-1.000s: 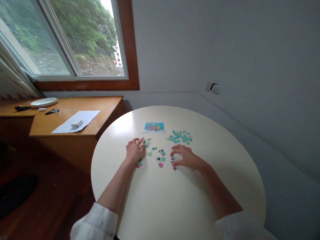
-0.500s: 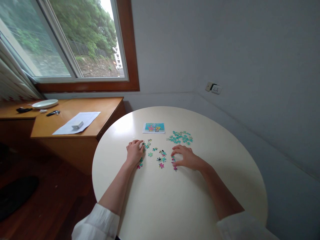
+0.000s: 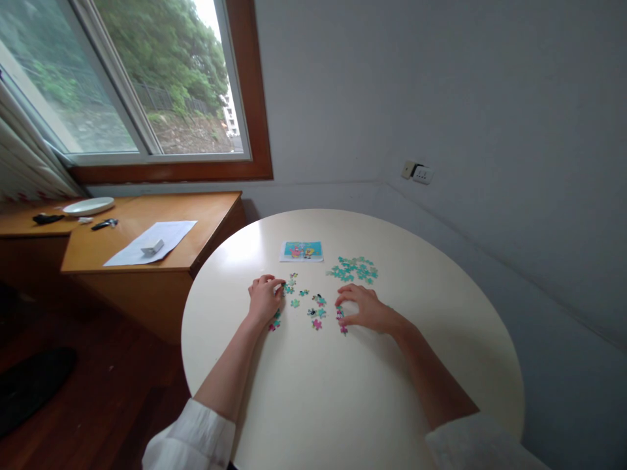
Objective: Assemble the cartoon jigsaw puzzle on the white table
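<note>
Head view: round table (image 3: 313,398), pale, bearing a picture card (image 3: 301,251) near the far edge, with a cluster of teal puzzle pieces (image 3: 360,269) just right of it. Left hand (image 3: 264,299), toward the left edge, fingers bent at mixed pieces (image 3: 289,289), pinch indeterminable. Right hand (image 3: 362,308), right of the surface's middle, thumb and fingers spread in a curve at pink-marked pieces (image 3: 339,315), hold on them indeterminable.

A furnished room, home or office unclear, shows a table (image 3: 323,391) beneath the fingers (image 3: 347,288), a desk (image 3: 186,203), window (image 3: 166,78) and curtain (image 3: 29,147) to their far left, a socket (image 3: 422,174) beyond their right.
</note>
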Demonstrator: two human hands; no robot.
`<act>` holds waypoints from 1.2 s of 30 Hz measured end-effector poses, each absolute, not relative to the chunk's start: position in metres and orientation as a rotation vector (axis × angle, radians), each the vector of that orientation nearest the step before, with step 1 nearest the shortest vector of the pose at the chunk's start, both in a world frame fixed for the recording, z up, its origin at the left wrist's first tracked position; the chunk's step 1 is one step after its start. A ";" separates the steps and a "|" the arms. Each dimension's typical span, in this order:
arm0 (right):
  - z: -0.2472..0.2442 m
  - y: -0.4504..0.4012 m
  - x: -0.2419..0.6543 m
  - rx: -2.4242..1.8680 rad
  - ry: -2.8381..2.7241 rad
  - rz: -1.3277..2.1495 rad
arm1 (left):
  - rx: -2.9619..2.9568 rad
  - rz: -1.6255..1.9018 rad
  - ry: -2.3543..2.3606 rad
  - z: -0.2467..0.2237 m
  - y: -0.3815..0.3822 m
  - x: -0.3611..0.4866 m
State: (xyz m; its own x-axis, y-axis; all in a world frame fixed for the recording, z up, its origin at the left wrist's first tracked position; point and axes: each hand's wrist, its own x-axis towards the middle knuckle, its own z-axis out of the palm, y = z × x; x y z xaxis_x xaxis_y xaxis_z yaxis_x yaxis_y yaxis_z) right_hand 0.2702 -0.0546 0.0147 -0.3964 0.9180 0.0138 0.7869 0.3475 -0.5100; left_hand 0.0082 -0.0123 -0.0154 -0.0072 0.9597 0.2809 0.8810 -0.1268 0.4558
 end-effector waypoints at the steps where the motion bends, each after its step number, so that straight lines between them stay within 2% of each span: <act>1: 0.014 -0.055 0.270 -1.516 -2.316 0.623 | 2.103 0.810 1.971 -0.015 -0.012 0.008; 36: 0.014 -0.056 0.271 -1.502 -2.321 0.628 | 2.069 0.747 1.978 -0.011 -0.014 0.009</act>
State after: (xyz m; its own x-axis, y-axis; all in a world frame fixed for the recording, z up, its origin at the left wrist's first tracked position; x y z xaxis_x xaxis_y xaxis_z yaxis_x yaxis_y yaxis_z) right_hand 0.2712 -0.0556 0.0145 -0.4051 0.9141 0.0175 0.7807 0.3558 -0.5137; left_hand 0.0090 -0.0136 -0.0107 -0.0134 0.9735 0.2282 0.8814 -0.0963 0.4624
